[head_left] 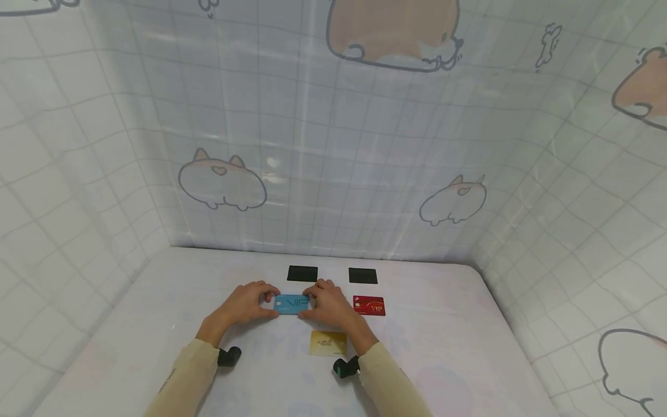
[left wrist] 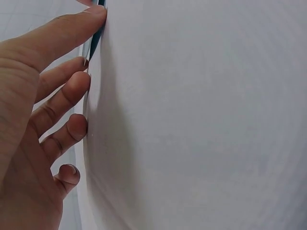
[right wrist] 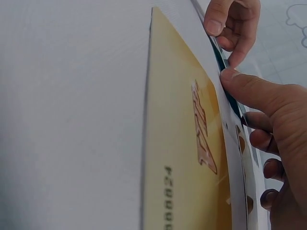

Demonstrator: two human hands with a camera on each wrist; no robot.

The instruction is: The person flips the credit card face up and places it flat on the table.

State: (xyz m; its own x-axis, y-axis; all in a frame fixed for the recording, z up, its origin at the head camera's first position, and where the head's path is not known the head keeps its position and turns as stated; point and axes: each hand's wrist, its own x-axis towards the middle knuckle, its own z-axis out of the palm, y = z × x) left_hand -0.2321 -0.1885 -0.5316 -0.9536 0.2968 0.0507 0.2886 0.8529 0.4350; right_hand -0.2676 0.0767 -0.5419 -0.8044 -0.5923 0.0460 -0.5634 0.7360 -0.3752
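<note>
A blue VIP card (head_left: 288, 304) lies on the white table, with one hand at each end. My left hand (head_left: 248, 302) grips its left end between thumb and index finger, as the left wrist view shows on the teal card (left wrist: 97, 42). At the other end my right hand (head_left: 328, 304) holds the card by its long edges. The right wrist view shows both the right hand (right wrist: 283, 115) and the left hand (right wrist: 236, 24) on it. Below the right hand lies a gold card (head_left: 327, 343); a red VIP card (head_left: 369, 306) is just right of it.
Two black cards (head_left: 302, 273) (head_left: 362, 275) lie behind the hands, toward the back of the table (head_left: 432, 347). A patterned sheet (head_left: 333, 191) rises behind and along both sides. Black wrist-worn devices (head_left: 229, 356) (head_left: 346, 367) stick out below each sleeve.
</note>
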